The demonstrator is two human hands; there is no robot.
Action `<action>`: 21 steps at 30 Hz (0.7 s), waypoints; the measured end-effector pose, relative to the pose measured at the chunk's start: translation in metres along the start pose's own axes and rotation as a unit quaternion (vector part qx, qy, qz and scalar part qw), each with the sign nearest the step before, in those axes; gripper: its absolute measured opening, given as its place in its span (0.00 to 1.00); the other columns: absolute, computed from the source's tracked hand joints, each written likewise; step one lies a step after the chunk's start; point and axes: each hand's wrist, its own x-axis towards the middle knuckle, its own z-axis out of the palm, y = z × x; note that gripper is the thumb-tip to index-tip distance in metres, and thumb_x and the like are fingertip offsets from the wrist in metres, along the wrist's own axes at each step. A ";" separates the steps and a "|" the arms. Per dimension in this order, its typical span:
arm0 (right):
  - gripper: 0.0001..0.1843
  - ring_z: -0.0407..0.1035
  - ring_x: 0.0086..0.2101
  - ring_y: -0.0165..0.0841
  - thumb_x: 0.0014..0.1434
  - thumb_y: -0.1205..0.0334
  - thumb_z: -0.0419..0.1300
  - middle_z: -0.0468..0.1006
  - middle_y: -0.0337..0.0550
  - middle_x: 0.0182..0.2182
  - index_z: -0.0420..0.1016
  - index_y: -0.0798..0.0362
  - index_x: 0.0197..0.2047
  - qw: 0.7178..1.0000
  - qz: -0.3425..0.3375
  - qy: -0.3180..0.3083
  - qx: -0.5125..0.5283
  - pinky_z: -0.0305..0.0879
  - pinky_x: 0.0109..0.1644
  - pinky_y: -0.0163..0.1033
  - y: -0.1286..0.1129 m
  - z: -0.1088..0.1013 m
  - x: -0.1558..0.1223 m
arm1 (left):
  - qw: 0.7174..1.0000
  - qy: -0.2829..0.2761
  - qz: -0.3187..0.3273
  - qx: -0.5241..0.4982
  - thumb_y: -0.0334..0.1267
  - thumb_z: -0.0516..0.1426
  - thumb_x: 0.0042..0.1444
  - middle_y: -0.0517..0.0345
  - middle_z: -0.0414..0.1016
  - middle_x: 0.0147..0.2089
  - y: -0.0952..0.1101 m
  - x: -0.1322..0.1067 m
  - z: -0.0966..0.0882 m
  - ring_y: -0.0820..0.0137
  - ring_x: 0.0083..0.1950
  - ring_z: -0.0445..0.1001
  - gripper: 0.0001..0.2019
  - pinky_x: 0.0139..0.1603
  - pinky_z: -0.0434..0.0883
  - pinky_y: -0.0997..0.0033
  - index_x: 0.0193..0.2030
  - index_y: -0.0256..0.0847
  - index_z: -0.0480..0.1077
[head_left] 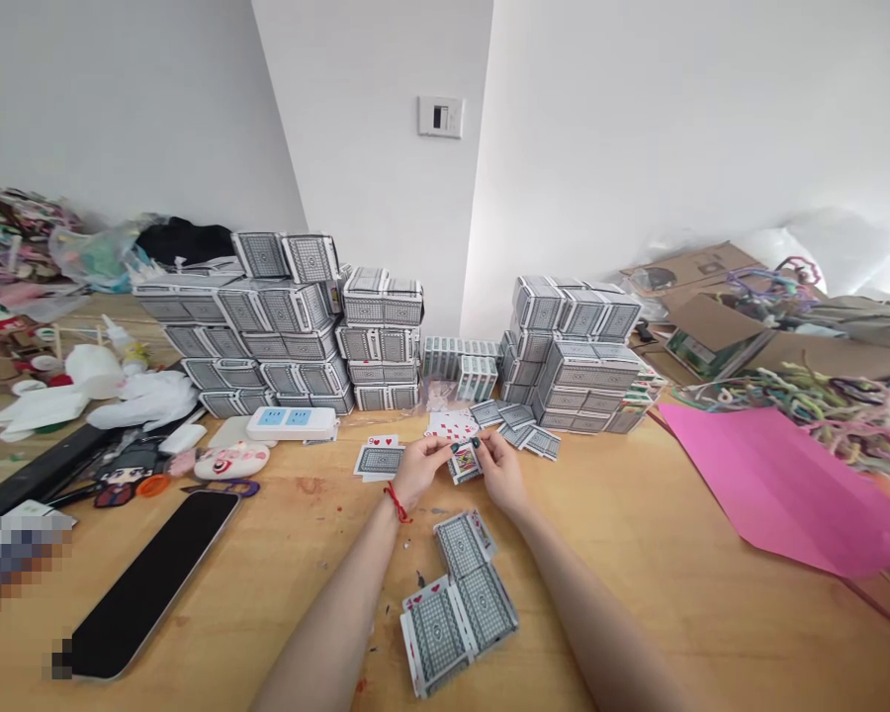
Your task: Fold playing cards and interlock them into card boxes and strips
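Observation:
Between my two hands is a playing card with a picture face, held just above the wooden table. My left hand, with a red string on the wrist, pinches its left side. My right hand pinches the right side. Just beyond lie face-up red cards and several scattered face-down cards. A few more cards rest left of my left hand. Nearer, between my forearms, sits a block of grey-backed cards in joined stacks. Whether more cards sit behind the held one is hidden.
Tall walls of stacked cards stand at the back left and back right. Small boxes sit between them. A white power strip, a black phone-like slab, pink paper and a cardboard box flank the workspace.

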 end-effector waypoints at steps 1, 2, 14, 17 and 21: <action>0.12 0.60 0.23 0.29 0.51 0.50 0.53 0.66 0.35 0.22 0.63 0.51 0.31 1.000 0.003 -0.005 0.012 0.57 0.26 0.33 -0.001 0.000 0.000 | 1.000 0.006 0.002 0.014 0.37 0.57 0.43 0.55 0.75 0.30 0.000 0.000 0.000 0.71 0.31 0.71 0.09 0.35 0.65 0.72 0.30 0.35 0.73; 0.12 0.59 0.23 0.29 0.50 0.51 0.54 0.66 0.35 0.22 0.63 0.51 0.31 1.000 0.007 -0.010 0.020 0.56 0.26 0.32 -0.001 0.001 0.001 | 1.000 0.008 0.005 0.028 0.37 0.57 0.42 0.56 0.75 0.28 0.000 -0.001 0.000 0.71 0.30 0.70 0.08 0.34 0.65 0.72 0.29 0.35 0.73; 0.11 0.58 0.21 0.26 0.45 0.55 0.60 0.66 0.32 0.19 0.64 0.52 0.25 0.992 0.072 0.024 0.100 0.53 0.25 0.31 0.000 -0.002 0.005 | 0.995 -0.087 0.024 0.033 0.33 0.55 0.46 0.53 0.76 0.38 0.000 0.000 -0.001 0.66 0.41 0.71 0.11 0.45 0.65 0.66 0.37 0.37 0.73; 0.11 0.59 0.19 0.26 0.42 0.55 0.62 0.67 0.33 0.18 0.66 0.53 0.23 0.987 0.106 0.035 0.117 0.54 0.24 0.31 -0.001 -0.002 0.006 | 0.995 -0.099 0.018 0.024 0.31 0.54 0.46 0.52 0.75 0.40 -0.002 0.002 -0.002 0.65 0.41 0.71 0.12 0.45 0.66 0.65 0.38 0.36 0.73; 0.12 0.62 0.20 0.28 0.40 0.53 0.62 0.71 0.35 0.19 0.68 0.53 0.24 0.981 0.132 0.039 0.133 0.57 0.25 0.33 -0.001 -0.003 0.007 | 0.997 -0.083 -0.004 -0.006 0.30 0.52 0.46 0.53 0.76 0.40 -0.004 0.003 0.000 0.66 0.39 0.73 0.13 0.43 0.68 0.65 0.39 0.36 0.73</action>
